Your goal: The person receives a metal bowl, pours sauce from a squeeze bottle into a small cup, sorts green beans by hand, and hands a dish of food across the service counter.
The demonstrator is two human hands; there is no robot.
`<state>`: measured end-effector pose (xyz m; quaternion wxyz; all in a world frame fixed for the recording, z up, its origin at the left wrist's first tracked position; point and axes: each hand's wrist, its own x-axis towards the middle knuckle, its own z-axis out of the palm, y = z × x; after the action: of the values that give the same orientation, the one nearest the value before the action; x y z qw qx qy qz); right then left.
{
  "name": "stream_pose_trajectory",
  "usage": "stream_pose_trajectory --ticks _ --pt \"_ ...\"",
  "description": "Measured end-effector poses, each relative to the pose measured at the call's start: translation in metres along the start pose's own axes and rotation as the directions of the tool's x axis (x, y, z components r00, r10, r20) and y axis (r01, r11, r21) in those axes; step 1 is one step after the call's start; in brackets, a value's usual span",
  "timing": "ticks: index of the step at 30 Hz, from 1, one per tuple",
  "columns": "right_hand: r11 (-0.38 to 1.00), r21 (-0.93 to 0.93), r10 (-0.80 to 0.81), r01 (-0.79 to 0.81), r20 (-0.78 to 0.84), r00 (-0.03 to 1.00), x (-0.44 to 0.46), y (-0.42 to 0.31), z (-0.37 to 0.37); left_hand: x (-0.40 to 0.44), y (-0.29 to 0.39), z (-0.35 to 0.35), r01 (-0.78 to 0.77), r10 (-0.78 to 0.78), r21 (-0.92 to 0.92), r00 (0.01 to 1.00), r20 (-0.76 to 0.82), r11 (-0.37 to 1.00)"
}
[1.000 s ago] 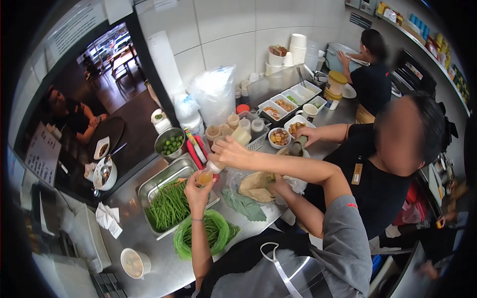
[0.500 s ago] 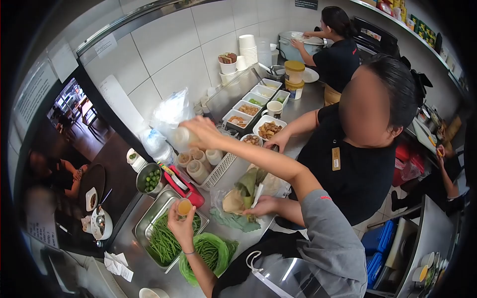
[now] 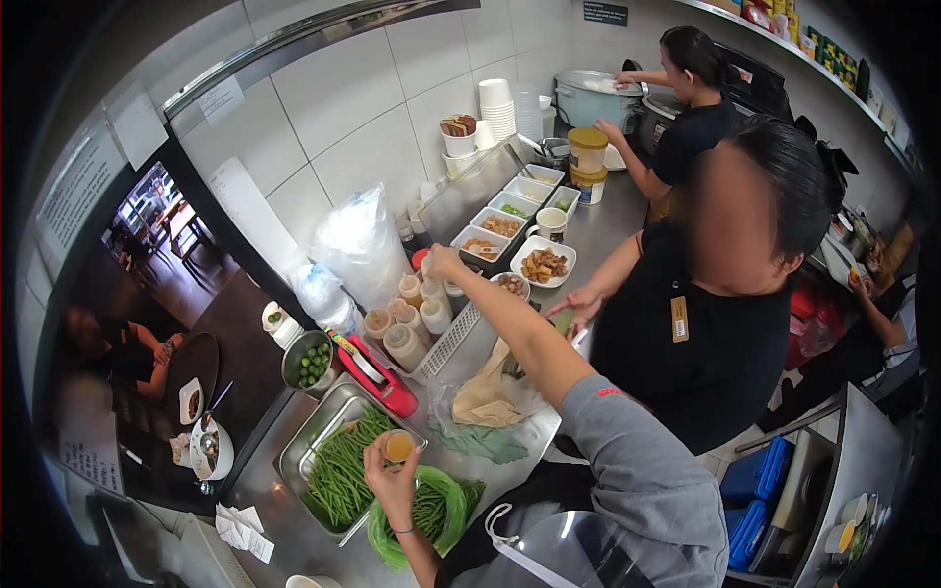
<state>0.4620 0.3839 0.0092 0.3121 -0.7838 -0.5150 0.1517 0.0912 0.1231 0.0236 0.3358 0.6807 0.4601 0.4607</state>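
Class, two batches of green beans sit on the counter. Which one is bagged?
The batch inside the green plastic bag, beside the left hand holding a small cup; the other batch lies unbagged in the metal tray.

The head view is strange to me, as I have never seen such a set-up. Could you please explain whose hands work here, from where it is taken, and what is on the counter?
There is no machine here: a person works bare-handed. A camera worn on the head looks forward and down, so you see roughly what the wearer sees. The left hand holds a small cup of yellowish liquid. The right hand is by the squeeze bottles; whether it grips anything is unclear. On the metal counter are a metal tray of green beans and a green bag holding more.
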Motion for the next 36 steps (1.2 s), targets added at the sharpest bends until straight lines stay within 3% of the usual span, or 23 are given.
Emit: stream_pose_trajectory --ticks 2,4,5,6,8,9,10,11,12,13,14,17,20,24,28,31,33,34,36 --pt "0.988 -0.155 0.007 0.024 0.191 0.982 0.006 -0.007 0.001 -0.004 0.004 -0.003 -0.037 0.036 0.075 0.999 0.009 0.997" --pt "0.992 -0.105 0.082 -0.07 0.111 0.99 -0.016 -0.019 -0.001 -0.007 0.016 -0.006 -0.019 0.018 0.069 1.0 0.015 0.997" --pt "0.991 -0.133 -0.01 -0.02 -0.223 0.975 -0.033 -0.033 0.0 -0.008 0.02 -0.007 -0.001 0.0 0.068 1.0 0.01 0.998" --pt "0.983 -0.182 -0.113 0.018 -0.527 0.842 -0.051 -0.043 0.001 -0.01 0.019 -0.007 -0.004 0.003 0.064 1.0 0.023 0.998" --pt "0.931 -0.116 -0.322 0.345 -0.704 0.633 -0.089 -0.048 0.003 -0.012 0.015 -0.01 -0.036 0.033 0.141 0.999 0.024 0.989" --pt "0.863 0.101 -0.373 0.494 -0.53 0.761 -0.119 -0.052 -0.004 -0.014 0.017 -0.009 -0.017 0.015 0.098 1.0 0.022 0.995" --pt "0.755 0.345 -0.456 0.558 -0.335 0.824 -0.157 -0.054 -0.014 -0.015 0.019 -0.011 -0.017 0.014 0.098 0.999 0.033 0.995" --pt "0.778 0.544 -0.399 0.315 0.04 0.916 -0.199 -0.058 -0.025 -0.016 0.021 -0.012 -0.038 0.031 0.138 0.998 0.056 0.99" --pt "0.616 0.779 -0.456 0.113 0.236 0.858 -0.232 -0.055 -0.022 -0.018 0.022 -0.013 -0.06 0.045 0.177 0.995 0.086 0.982" --pt "0.617 0.783 -0.417 -0.084 0.416 0.808 -0.263 -0.054 -0.023 -0.02 0.024 -0.013 -0.059 0.04 0.176 0.993 0.108 0.983" --pt "0.627 0.759 -0.407 -0.175 0.511 0.757 -0.284 -0.047 -0.018 -0.022 0.026 -0.011 -0.066 0.045 0.176 0.991 0.123 0.982" --pt "0.556 0.687 -0.376 -0.468 0.71 0.596 -0.326 -0.037 -0.009 -0.028 0.028 -0.006 -0.084 0.053 0.172 0.983 0.174 0.982" --pt "0.45 0.693 -0.387 -0.562 0.719 0.577 -0.348 -0.03 -0.006 -0.033 0.024 -0.001 -0.118 0.083 0.159 0.974 0.211 0.98" --pt "0.427 0.7 -0.389 -0.572 0.713 0.583 -0.352 -0.022 -0.006 -0.036 0.025 0.002 -0.19 0.16 0.108 0.958 0.24 0.976" --pt "0.444 0.636 -0.31 -0.631 0.77 0.558 -0.352 -0.027 -0.013 -0.031 0.035 0.0 -0.192 0.139 0.141 0.937 0.321 0.971" --pt "0.419 0.603 -0.301 -0.679 0.798 0.522 -0.351 -0.031 -0.012 -0.032 0.033 -0.008 -0.103 0.046 0.151 0.939 0.34 0.983" --pt "0.41 0.591 -0.289 -0.694 0.807 0.516 -0.351 -0.035 -0.011 -0.033 0.037 -0.017 0.008 -0.005 -0.007 0.934 0.357 1.0" --pt "0.395 0.595 -0.278 -0.7 0.803 0.527 -0.351 -0.037 -0.011 -0.037 0.035 -0.023 0.021 -0.022 0.007 0.943 0.332 1.0" --pt "0.383 0.59 -0.277 -0.711 0.807 0.521 -0.35 -0.04 -0.01 -0.051 0.024 -0.035 0.246 -0.225 -0.499 0.969 0.104 0.831"
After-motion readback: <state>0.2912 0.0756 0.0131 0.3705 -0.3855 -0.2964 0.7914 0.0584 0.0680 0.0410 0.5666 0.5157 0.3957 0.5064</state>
